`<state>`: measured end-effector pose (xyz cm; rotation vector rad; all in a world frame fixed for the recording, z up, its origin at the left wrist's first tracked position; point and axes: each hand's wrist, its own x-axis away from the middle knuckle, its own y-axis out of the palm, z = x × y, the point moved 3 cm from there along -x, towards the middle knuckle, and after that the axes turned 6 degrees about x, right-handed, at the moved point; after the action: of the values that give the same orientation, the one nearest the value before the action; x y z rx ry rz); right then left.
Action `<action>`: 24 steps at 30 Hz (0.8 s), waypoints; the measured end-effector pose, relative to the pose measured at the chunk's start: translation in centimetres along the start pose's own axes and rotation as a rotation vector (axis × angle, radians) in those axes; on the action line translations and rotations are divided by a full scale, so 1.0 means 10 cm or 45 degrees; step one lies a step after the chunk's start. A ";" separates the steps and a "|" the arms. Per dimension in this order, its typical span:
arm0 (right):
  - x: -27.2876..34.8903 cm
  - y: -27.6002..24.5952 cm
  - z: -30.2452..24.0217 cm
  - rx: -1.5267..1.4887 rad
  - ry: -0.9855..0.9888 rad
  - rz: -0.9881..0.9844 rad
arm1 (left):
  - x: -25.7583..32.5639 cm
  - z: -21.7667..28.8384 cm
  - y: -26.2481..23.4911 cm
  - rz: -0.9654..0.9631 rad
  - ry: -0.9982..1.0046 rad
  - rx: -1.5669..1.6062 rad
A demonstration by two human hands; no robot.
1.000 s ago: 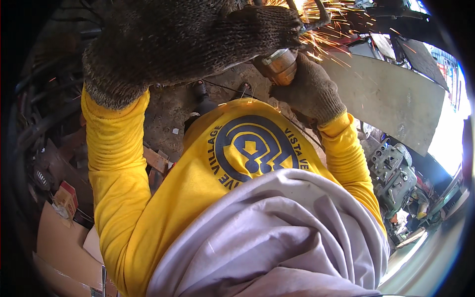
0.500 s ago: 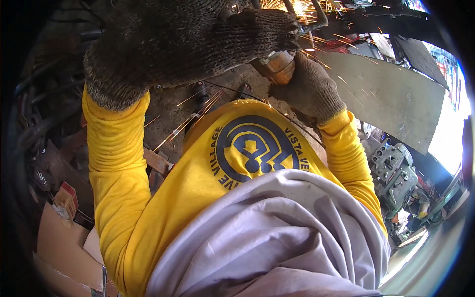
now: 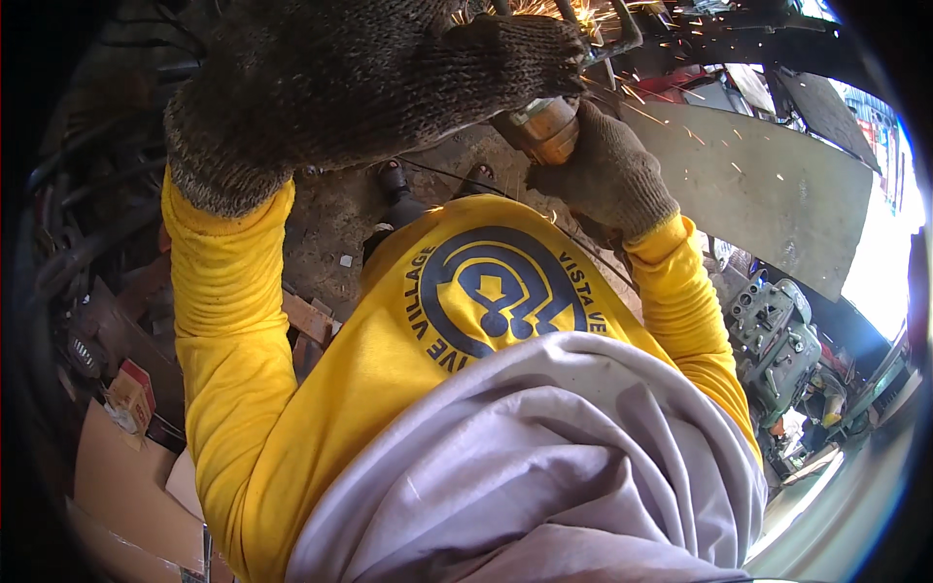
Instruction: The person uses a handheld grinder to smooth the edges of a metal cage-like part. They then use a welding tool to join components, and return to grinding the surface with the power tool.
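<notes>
Sparks now spray wider at top centre of the frame, scattering over the grey metal sheet (image 3: 768, 185) at upper right, so the grinding goes on. The left hand (image 3: 369, 78) and right hand (image 3: 607, 170), both gloved, keep their fingers wrapped around the copper-coloured grinder (image 3: 539, 126).

A single fisheye view looks steeply down from the person's head along the chest, so the yellow long-sleeved shirt (image 3: 428, 350) and grey cloth (image 3: 544, 466) fill the lower frame at close range. The left hand (image 3: 369, 78) in a dark knitted glove looms very near the lens at the top. Straight edges, like the grey metal sheet (image 3: 768, 185) on the right, bend toward the dark rim.
</notes>
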<state>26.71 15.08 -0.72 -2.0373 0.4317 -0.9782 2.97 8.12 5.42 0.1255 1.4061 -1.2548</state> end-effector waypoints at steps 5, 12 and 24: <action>0.01 0.03 0.06 0.030 0.089 -0.009 | -0.04 -0.05 0.03 0.033 0.245 -0.066; -0.01 0.01 0.04 0.073 0.083 -0.016 | 0.02 -0.05 0.01 -0.005 0.080 -0.024; 0.06 0.05 0.15 -0.004 0.050 0.016 | 0.11 -0.02 0.04 0.073 -0.017 0.253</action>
<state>28.30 15.19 -1.40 -2.0190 0.4667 -1.0118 2.81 7.85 4.30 0.2906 1.2560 -1.3432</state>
